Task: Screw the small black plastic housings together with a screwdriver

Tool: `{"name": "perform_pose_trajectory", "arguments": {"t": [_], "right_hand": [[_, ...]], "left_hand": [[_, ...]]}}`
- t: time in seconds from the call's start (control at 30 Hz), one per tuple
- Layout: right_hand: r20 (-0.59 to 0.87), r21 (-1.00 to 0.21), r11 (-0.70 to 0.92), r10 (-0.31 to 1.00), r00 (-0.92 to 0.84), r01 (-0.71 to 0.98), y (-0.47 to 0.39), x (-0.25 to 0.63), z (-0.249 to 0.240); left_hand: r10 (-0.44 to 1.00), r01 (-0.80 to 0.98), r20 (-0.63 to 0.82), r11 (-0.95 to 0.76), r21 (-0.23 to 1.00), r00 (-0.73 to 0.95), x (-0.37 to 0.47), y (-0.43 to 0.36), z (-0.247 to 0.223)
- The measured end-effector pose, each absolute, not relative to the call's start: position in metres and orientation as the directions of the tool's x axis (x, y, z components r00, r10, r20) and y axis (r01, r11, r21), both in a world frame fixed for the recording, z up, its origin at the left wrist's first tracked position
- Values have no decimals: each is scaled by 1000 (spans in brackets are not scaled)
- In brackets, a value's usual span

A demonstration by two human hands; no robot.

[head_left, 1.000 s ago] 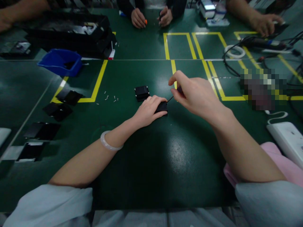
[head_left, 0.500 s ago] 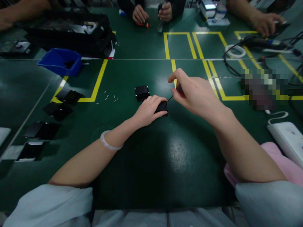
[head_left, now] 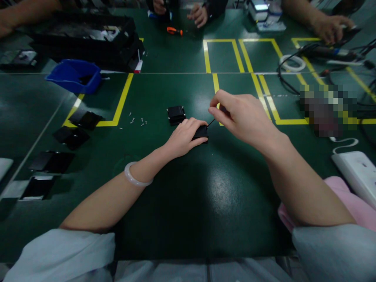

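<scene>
My left hand [head_left: 185,138] is closed around a small black box-shaped part [head_left: 201,133], pressing it against the green table. In my right hand [head_left: 235,113] is a screwdriver [head_left: 211,123], its handle mostly hidden by the fingers. The thin shaft slants down to the right end of the black part, where the tip touches or nearly touches it. Just beyond my left hand lies a second black box-shaped part [head_left: 176,113] with shiny metal bits at its corners. Several small screws [head_left: 142,120] are scattered to the left of it.
Several dark flat parts [head_left: 53,161] lie along the left. A blue bin [head_left: 75,76] and a black tray [head_left: 126,43] stand behind them. At right are a white power strip [head_left: 357,172], pink cloth [head_left: 340,196] and cables [head_left: 282,78]. Across the table, an orange screwdriver [head_left: 174,31] lies near a co-worker's hands.
My right hand's thumb and index finger have closed together around the screwdriver handle; my left hand stays put. Across the table, the co-worker's hands have shifted away from the orange screwdriver.
</scene>
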State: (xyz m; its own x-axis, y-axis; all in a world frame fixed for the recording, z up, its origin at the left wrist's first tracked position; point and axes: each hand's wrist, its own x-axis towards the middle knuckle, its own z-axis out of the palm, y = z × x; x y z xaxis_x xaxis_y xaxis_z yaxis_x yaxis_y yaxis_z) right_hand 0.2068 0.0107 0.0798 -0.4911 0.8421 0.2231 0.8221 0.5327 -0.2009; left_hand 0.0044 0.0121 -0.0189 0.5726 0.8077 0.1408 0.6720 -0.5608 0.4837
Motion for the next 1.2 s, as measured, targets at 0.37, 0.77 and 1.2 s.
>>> {"name": "perform_pose_trajectory", "arguments": {"t": [0.37,0.77,1.2], "right_hand": [[205,-200,509,857,-472,837,11,207,78],[214,-204,521,850,-481,829,10,208,79],[218,-217,517,853,-475,828,12,209,78]], "left_hand": [[806,670,133,-560,487,577,4,13,-19],[806,666,136,-560,493,577,4,12,-18],[805,668,140,-563,486,577,4,12,-18]]}}
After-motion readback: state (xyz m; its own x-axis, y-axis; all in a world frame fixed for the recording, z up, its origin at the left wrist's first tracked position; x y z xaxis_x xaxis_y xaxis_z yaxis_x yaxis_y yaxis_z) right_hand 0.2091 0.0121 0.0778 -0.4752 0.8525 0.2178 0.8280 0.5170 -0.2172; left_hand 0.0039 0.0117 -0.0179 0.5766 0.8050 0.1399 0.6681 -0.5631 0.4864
